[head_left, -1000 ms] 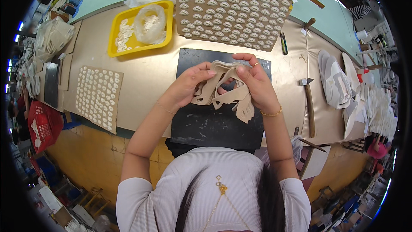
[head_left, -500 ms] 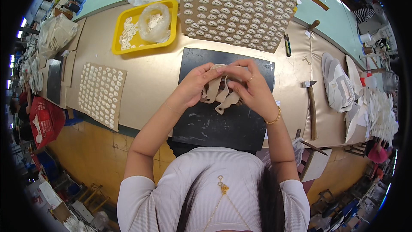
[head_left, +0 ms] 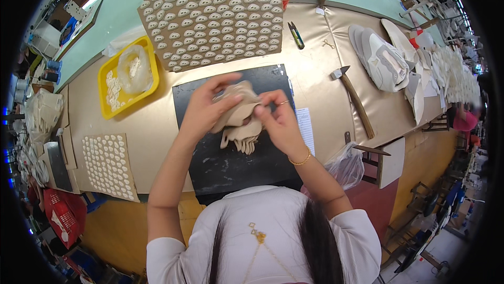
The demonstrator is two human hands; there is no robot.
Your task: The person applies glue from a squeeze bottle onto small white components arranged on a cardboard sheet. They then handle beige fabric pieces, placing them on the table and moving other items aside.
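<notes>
Both of my hands hold a tan, floppy cut shoe-upper piece (head_left: 239, 121) over a black work mat (head_left: 231, 163). My left hand (head_left: 207, 108) wraps around its left side with the fingers curled over the top. My right hand (head_left: 278, 121) pinches its upper right edge between thumb and fingers. The piece's fringed lower edge hangs down just above the mat.
A brown board (head_left: 215, 16) covered with small white patches lies behind the mat, and a smaller one (head_left: 107, 166) at the left. A yellow tray (head_left: 126, 76) holds a plastic bag. A hammer (head_left: 354, 97), small scissors (head_left: 296, 34) and grey shoe parts (head_left: 386, 60) lie at the right.
The tan piece has been gathered and folded more tightly between my hands, which have drawn closer together over the mat.
</notes>
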